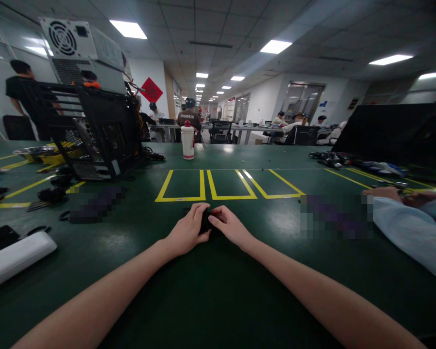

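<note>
Both my hands meet over the green table, just on the near side of the yellow tape outlines. My left hand is closed around a small black object, fingers over its top and thumb along its near side. From the right, my right hand bends its fingers toward the same object, thumb and fingertips at its side. The object is dark and mostly covered by my fingers, so I cannot make out its kind.
A black computer case with a power supply on top stands left. A white tumbler is beyond the tape. A white box-like item lies near left. At right are a co-worker's sleeved arms and a large black panel.
</note>
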Motion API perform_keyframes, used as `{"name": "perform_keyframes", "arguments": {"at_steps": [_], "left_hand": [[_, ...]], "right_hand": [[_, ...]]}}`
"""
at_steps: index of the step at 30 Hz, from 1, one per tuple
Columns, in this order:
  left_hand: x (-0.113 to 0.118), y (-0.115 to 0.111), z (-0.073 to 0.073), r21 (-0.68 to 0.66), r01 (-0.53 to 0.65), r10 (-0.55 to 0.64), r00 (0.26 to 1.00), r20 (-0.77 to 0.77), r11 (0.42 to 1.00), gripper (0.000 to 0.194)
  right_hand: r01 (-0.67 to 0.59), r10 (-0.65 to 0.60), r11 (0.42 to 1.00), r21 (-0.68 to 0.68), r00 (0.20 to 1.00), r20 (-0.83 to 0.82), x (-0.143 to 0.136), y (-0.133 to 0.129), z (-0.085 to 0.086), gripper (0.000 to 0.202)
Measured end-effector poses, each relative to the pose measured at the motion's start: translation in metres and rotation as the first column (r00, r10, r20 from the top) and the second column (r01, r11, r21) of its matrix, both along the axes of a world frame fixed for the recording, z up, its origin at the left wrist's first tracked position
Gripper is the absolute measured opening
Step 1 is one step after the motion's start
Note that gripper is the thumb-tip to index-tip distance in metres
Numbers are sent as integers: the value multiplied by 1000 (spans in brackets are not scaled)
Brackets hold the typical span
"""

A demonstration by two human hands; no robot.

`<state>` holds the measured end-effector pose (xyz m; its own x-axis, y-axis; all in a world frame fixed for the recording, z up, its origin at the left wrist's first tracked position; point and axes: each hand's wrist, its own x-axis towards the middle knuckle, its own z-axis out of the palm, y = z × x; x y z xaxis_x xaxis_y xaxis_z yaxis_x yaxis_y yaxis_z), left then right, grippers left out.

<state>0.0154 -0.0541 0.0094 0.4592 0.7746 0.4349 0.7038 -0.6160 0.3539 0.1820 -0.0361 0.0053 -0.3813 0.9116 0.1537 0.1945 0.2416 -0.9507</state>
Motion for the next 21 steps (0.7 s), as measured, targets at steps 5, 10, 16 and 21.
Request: {"name": "perform_keyframes", "arguments": {"at_steps": [5, 10, 16, 21], "left_hand": [[-6, 5, 0, -33, -55, 54, 998, -22, 998, 58], [-19, 21, -1, -96, -210, 206, 977, -46, 973, 54], [-28, 18, 4, -254, -194, 198, 980, -9, 948, 53], [-49, -41, 10, -342, -104, 117, 993, 15, 934, 54]], "right_hand": [[-17, -22, 989, 144, 964, 265, 11, -8, 8, 46], [-151, 88, 978, 146, 926, 367, 26, -7, 13, 53], [-71, 5, 981, 180, 940, 341, 22, -8, 9, 39], [-44, -54, 971, 235, 916, 398, 17, -44, 13, 32]]}}
